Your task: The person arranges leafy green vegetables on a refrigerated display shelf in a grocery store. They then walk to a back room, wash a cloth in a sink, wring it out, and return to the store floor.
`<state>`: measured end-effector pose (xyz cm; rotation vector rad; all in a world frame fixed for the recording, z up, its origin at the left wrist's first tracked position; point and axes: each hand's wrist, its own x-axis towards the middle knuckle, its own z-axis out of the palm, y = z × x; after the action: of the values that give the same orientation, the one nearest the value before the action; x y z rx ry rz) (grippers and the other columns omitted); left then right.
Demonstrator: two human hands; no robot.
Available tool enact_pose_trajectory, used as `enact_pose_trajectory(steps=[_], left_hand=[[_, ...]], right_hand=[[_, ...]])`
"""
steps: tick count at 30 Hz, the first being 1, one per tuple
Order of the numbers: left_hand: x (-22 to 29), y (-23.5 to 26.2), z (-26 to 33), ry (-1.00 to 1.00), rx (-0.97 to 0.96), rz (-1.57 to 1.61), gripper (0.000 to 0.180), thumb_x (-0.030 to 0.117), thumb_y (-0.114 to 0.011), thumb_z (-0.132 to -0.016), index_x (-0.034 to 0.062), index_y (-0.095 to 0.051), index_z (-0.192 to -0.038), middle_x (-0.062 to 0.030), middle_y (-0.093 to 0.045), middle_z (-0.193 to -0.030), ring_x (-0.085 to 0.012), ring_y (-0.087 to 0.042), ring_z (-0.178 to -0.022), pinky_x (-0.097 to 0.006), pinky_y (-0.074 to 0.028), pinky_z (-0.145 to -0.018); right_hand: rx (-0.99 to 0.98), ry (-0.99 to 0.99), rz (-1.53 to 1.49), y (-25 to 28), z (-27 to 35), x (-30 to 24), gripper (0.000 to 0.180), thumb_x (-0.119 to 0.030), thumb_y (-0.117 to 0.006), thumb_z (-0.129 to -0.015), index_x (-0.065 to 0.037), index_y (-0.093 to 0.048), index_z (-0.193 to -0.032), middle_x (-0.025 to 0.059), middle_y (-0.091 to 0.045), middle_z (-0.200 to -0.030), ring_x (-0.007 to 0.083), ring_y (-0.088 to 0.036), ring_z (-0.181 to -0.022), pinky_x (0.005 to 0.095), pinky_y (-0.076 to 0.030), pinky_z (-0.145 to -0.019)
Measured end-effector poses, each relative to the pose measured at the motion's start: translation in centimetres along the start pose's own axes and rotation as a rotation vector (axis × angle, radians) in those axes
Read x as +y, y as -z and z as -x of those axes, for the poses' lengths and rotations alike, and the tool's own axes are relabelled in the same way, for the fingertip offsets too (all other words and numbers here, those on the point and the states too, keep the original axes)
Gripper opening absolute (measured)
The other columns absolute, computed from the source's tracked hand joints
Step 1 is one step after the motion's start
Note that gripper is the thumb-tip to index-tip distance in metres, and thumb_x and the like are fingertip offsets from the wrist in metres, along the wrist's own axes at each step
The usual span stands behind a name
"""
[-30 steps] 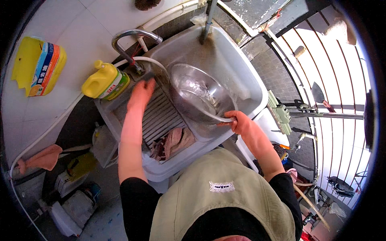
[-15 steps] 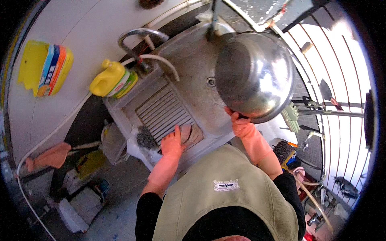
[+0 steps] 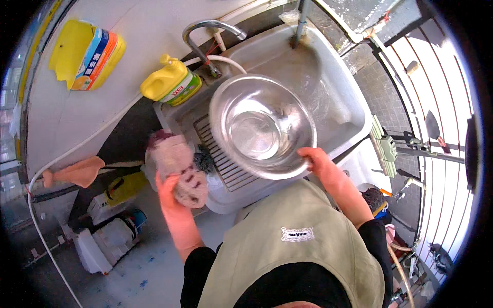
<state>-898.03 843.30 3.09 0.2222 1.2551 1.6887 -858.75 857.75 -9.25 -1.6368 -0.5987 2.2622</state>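
In an orange-pink rubber glove, my right hand (image 3: 317, 160) grips the near right rim of a large steel basin (image 3: 267, 136). The basin's inside faces up, and it covers part of the ribbed drainboard (image 3: 226, 167) and the sink. My left hand (image 3: 169, 192), gloved alike, holds a pinkish patterned cloth (image 3: 174, 161) off the sink's left side; the cloth hides some of the fingers. A dark grey scouring pad (image 3: 204, 162) lies between the cloth and the drainboard.
Behind the basin stand a curved faucet (image 3: 210, 25) and a yellow jug (image 3: 172, 82) on the sink's back ledge. The sink bowl (image 3: 328, 87) stretches to the right. A cut yellow container (image 3: 90, 56) hangs on the wall, and another glove (image 3: 77, 173) hangs at left.
The basin has come left from over the sink's right side and turned from underside showing to inside up. My left hand has lifted the cloth off the drainboard and leftward.
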Motion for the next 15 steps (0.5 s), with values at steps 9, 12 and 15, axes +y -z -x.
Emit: enact_pose_trajectory(steps=[9, 12, 15], left_hand=[[-0.6, 0.3, 0.3, -0.119, -0.092, 0.028, 0.056, 0.035, -0.069, -0.085, 0.017, -0.047, -0.133, -0.0079, -0.061, -0.109, -0.0264, -0.058, -0.092, -0.044, -0.053, -0.075], [-1.1, 3.1, -1.4, 0.453, -0.31, 0.321, 0.043, 0.04, -0.068, -0.086, 0.0106, -0.052, -0.114, -0.0026, -0.056, -0.099, -0.0197, -0.052, -0.096, -0.04, -0.05, -0.085], [-4.8, -2.3, -1.0, 0.512, -0.427, 0.334, 0.039, 0.046, -0.06, -0.09, 0.0103, -0.058, -0.105, -0.0021, -0.057, -0.1, -0.0174, -0.053, -0.094, -0.035, -0.049, -0.085]], right_hand=[[0.225, 0.016, 0.386, -7.9, -0.2, 0.1, 0.043, -0.03, -0.07, -0.083, 0.003, -0.07, -0.11, 0.0152, -0.073, -0.094, 0.0262, -0.071, -0.075, 0.0385, -0.056, -0.066], [0.169, -0.055, 0.512, -7.7, -0.7, 1.7, 0.044, -0.038, -0.067, -0.085, -0.001, -0.07, -0.109, 0.0157, -0.072, -0.092, 0.0282, -0.072, -0.078, 0.0445, -0.057, -0.062], [0.028, -0.111, 0.731, -6.8, 0.1, 1.7, 0.077, -0.068, -0.065, -0.08, -0.003, -0.066, -0.12, 0.0145, -0.073, -0.099, 0.0245, -0.072, -0.072, 0.0435, -0.058, -0.066]])
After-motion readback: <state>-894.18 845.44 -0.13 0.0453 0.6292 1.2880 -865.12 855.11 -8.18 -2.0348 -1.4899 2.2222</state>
